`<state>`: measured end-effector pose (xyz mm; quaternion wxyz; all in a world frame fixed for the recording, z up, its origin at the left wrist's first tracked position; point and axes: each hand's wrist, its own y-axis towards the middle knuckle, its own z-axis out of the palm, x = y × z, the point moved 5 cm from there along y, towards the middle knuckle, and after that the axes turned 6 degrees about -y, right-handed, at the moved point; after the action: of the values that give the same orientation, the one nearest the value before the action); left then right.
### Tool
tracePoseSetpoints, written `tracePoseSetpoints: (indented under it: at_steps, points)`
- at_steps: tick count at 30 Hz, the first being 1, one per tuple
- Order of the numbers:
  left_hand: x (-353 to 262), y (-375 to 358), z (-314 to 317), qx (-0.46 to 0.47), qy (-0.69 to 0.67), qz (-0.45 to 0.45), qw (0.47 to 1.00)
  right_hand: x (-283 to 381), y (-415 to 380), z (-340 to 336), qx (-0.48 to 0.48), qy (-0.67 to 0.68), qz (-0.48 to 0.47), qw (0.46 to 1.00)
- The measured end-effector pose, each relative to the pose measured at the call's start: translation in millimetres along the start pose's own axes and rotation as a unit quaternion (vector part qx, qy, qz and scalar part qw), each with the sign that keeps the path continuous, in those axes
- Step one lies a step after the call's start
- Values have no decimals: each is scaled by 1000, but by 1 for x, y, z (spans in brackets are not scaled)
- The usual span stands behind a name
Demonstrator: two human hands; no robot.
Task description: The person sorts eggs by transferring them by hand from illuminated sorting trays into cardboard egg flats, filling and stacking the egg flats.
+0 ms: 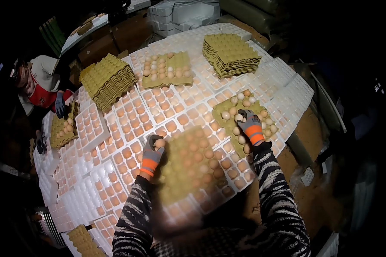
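My left hand [153, 150], in a grey glove with an orange cuff, is closed round a brown egg [159, 143]. It is beside the left edge of a pulp tray [171, 186] that looks blurred and holds eggs on its right part. My right hand [248, 122], gloved alike, has its fingers curled over an egg [239, 117] on another pulp tray [221, 107] at the right, which holds brown and pale eggs. Beneath both pulp trays lie white trays [135, 118] filled with eggs.
Stacks of pulp trays stand at the back left [107, 81] and back right [229, 55]. Between them lies a part-filled pulp tray [180, 81]. At the far left a person [43, 85] in gloves reaches to another pulp tray [58, 139]. White foam boxes [180, 15] are behind.
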<state>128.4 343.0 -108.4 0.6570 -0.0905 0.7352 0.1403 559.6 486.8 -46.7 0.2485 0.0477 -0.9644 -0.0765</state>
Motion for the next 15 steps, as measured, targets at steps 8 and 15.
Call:
tracePoseSetpoints:
  at_steps: [8,15]
  points:
    - [-69,-32,99,194,475,77,855,135,-66,101,196,-154,-329,911]
    - [-59,-35,94,170,441,73,878,176,-81,106,195,-321,-389,841]
